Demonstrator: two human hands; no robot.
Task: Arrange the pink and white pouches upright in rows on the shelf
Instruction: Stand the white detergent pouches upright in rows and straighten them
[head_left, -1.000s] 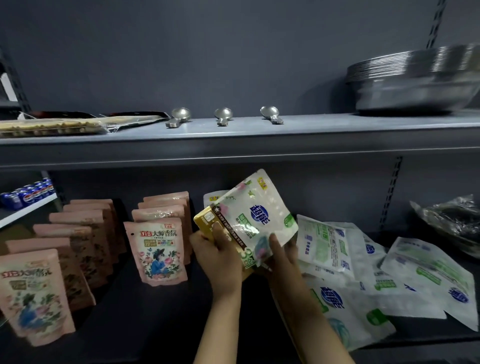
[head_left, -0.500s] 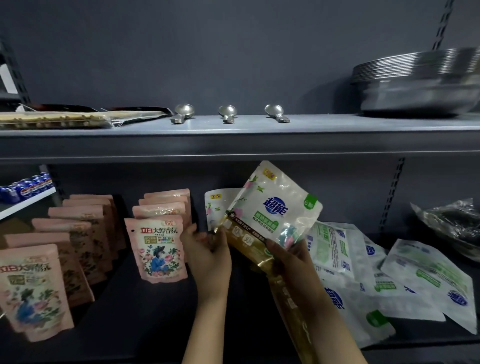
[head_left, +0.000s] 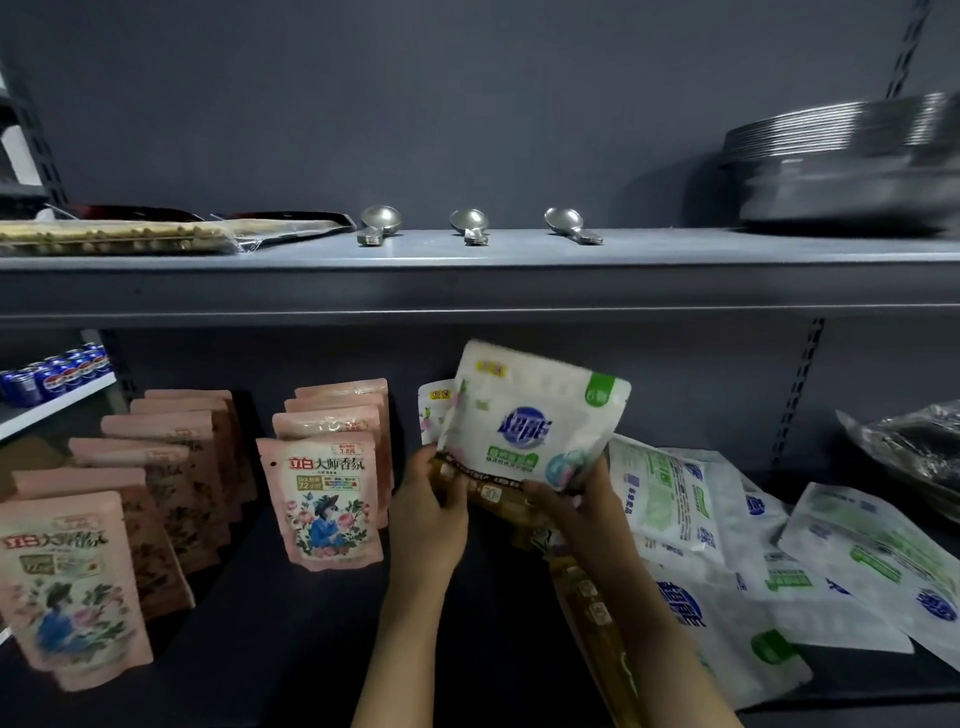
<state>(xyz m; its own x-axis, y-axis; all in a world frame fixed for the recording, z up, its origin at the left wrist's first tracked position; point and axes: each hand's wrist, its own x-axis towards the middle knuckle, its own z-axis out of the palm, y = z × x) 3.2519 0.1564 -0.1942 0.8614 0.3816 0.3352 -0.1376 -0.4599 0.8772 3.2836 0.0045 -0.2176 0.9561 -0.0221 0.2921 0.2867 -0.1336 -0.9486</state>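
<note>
A white pouch (head_left: 530, 415) with a blue logo is held upright above the lower shelf (head_left: 291, 623), its gold bottom facing me. My left hand (head_left: 434, 512) grips its lower left corner and my right hand (head_left: 576, 506) grips its lower right. Behind it stands another white pouch (head_left: 434, 410). Two rows of pink pouches stand upright: a middle row (head_left: 324, 499) and a left row (head_left: 67, 577). Several white pouches (head_left: 727, 561) lie flat on the right.
The upper shelf (head_left: 467, 280) carries three metal spoons (head_left: 470, 223), stacked metal bowls (head_left: 852, 156) and packaged trays (head_left: 114, 234). Blue cans (head_left: 52, 371) sit on a side shelf at left. A clear plastic bag (head_left: 914, 447) lies at far right.
The white pouch has been turned from tilted to upright and raised, moving toward the back of the shelf. Both hands shifted with it to its lower corners.
</note>
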